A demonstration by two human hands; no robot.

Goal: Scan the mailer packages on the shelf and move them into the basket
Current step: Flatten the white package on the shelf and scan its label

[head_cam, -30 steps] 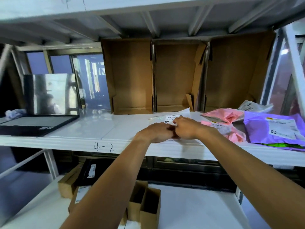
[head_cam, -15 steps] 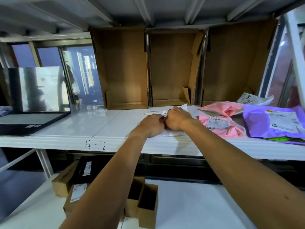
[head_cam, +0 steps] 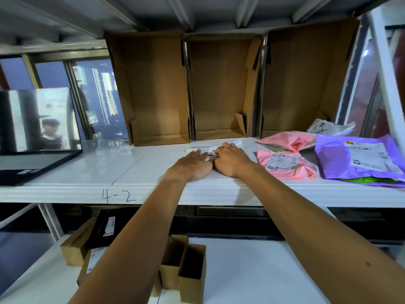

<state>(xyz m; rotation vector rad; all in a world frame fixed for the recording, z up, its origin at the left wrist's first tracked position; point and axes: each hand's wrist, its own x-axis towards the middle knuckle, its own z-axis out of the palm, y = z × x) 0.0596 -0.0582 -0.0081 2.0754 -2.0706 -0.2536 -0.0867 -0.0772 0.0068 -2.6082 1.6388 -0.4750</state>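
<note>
Head view. My left grip lies flat, fingers straight and together, pressing on a white package that rests on the white shelf near its front edge. My right grip sits just beside the left, touching it, knuckles up and fingers bent down onto the same package. Whether they pinch the package or only press on it I cannot tell. The package's barcode label shows between the fingertips of both grips. To the right, apart from the white package, lie two pink packages, one in front and one behind. A purple package with a white label lies further right, over a green one, and a pale package lies at the back. Three open cardboard boxes stand along the back of the shelf: left, middle, right. An open laptop sits at the shelf's left end. The shelf's front edge carries the handwritten mark "4-2". The lower shelf holds small cardboard boxes.
</note>
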